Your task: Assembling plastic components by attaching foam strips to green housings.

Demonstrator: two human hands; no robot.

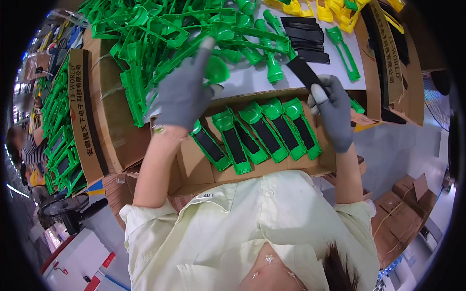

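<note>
White tabletop (242, 80) at frame top carries heaped green plastic parts (160, 29). Left hand (187, 89), gloved grey, fingers spread, reaches among them. Right hand (334, 114) pinches a flat black strip (303, 72), right of centre, above the cardboard box (194, 162).

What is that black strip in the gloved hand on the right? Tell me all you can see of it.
The black strip is a flat, narrow, matt piece, plastic or rubber by its look, with straight edges. The right hand, in a grey glove, pinches its lower end between the fingertips, so it slants up and to the left over the white table. It hangs just above the cardboard box of green parts; more such strips lie stacked further back.
</note>
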